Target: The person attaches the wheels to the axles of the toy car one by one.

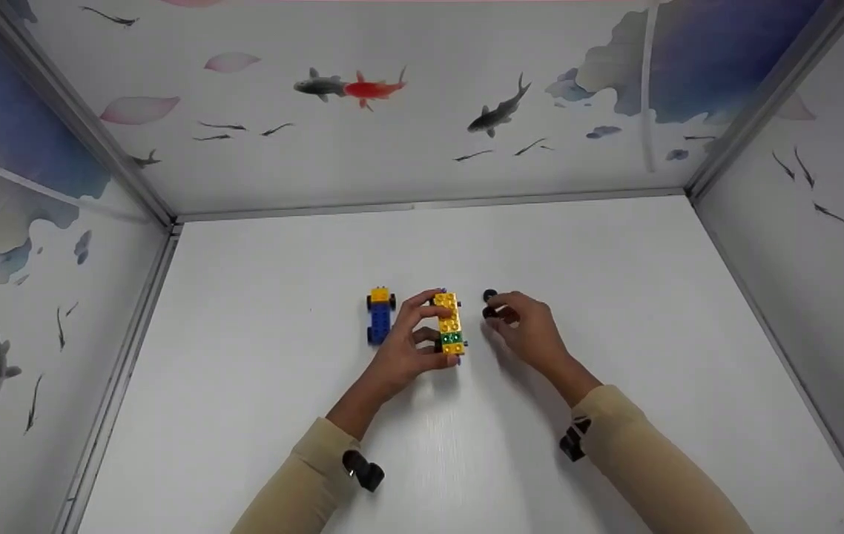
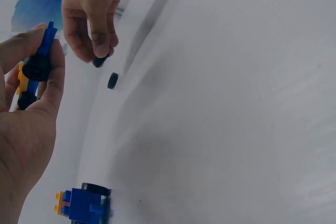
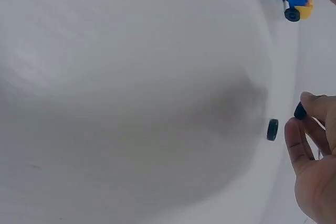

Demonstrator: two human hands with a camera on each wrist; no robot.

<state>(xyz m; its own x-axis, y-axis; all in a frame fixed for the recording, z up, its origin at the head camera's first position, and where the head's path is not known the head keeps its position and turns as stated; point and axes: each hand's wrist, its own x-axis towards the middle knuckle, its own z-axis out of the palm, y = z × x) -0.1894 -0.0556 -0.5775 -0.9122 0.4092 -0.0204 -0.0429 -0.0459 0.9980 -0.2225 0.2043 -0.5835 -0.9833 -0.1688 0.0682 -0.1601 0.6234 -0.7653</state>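
Note:
My left hand grips a toy brick car by its two ends, above the table. Yellow bricks with a green one in the row face up. In the left wrist view, black wheels sit along one side of its blue base. Bare axle stubs poke out on the side facing my right hand. That hand pinches a small black wheel between thumb and fingertips, apart from the car. A second black wheel stands on its edge on the table close by.
Left of my left hand is another toy car, blue with a yellow front and black wheels. The white table is bounded by printed panels at the back and both sides.

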